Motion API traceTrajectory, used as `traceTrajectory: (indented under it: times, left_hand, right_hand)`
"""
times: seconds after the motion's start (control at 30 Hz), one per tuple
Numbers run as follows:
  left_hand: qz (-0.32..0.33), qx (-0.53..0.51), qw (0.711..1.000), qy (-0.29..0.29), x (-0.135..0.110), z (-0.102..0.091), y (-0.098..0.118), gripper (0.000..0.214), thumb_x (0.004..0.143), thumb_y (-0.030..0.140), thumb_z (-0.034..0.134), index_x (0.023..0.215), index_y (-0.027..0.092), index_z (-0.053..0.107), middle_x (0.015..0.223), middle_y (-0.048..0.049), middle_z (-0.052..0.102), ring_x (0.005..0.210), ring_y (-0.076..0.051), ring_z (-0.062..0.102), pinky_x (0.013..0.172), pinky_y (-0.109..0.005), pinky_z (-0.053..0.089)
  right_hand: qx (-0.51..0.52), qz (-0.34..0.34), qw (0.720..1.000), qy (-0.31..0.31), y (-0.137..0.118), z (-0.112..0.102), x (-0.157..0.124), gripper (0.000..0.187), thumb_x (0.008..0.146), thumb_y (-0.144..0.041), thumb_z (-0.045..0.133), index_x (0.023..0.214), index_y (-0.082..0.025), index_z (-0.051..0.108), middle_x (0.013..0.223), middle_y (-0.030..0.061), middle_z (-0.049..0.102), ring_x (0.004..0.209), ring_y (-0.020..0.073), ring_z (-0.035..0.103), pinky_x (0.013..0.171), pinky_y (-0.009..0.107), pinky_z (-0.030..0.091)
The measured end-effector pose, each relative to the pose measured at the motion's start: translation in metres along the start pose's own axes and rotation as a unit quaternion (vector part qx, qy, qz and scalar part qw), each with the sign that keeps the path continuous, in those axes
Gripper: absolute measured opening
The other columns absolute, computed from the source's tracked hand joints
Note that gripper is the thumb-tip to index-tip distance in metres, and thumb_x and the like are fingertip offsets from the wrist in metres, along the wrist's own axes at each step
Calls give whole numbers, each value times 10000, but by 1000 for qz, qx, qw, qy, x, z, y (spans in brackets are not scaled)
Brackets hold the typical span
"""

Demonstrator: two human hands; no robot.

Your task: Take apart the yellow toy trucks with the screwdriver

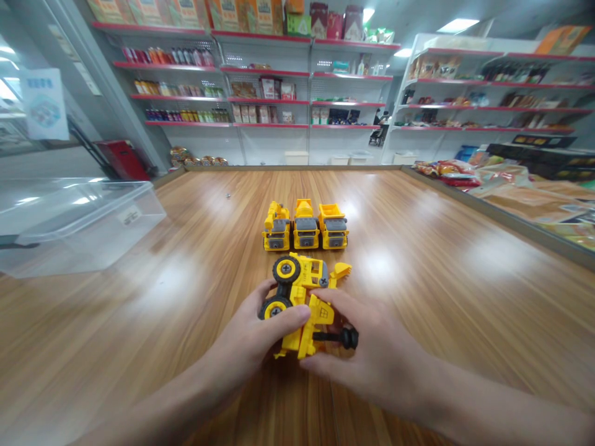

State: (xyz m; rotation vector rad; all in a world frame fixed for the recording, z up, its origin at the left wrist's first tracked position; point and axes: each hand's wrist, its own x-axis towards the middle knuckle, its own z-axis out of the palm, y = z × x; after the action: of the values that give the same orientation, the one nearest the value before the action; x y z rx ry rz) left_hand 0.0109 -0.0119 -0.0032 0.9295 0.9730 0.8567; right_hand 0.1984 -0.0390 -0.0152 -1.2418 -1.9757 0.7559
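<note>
A yellow toy digger point(297, 296) is held on its side above the near part of the table, between both my hands. Its black wheels face left and a small toothed bucket point(343, 271) points to the upper right. My left hand point(264, 325) is closed around the wheel side, thumb pressed across the body. Around the other side, the fingers of my right hand point(367, 334) grip the yellow body near a panel with a window mark. From that panel a black rod with a knobbed end point(346, 337) sticks out toward my right palm; what it is I cannot tell.
Three yellow toy trucks point(305, 234) stand side by side just beyond the digger. A clear plastic bin point(93, 229) sits at the left. A tiny metallic bit point(227, 196) lies farther back on the wooden table point(418, 310). Packaged goods point(511, 186) are piled beyond the right edge.
</note>
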Motion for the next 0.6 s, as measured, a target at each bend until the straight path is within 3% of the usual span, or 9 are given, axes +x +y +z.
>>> traceTrajectory:
  times: [0.27,0.43,0.6]
  left_hand:
    - [-1,-2,1000,16,-1,1,2,677,713,329,828,1296,184,515,1192,-141,722,1015,-322,720,910,-424,544]
    - [-7,15,1000,15,-2,2,6,634,727,309,825,1269,181,522,1193,-146,722,1083,-328,695,918,-416,538]
    - [-33,-42,997,-51,-4,2,11,599,722,227,825,1252,173,552,1141,-126,747,1017,-285,721,874,-358,555]
  right_hand:
    - [9,-4,999,-38,-5,-4,0,353,789,-331,742,1108,-243,621,1004,29,718,868,227,715,775,327,570]
    - [-25,-35,998,-38,1,-6,3,408,786,-316,746,1155,-219,600,1029,45,707,887,229,702,773,329,559]
    - [-2,-54,998,-13,-6,-9,2,558,791,-325,749,1269,-222,480,1082,51,679,883,198,679,784,308,543]
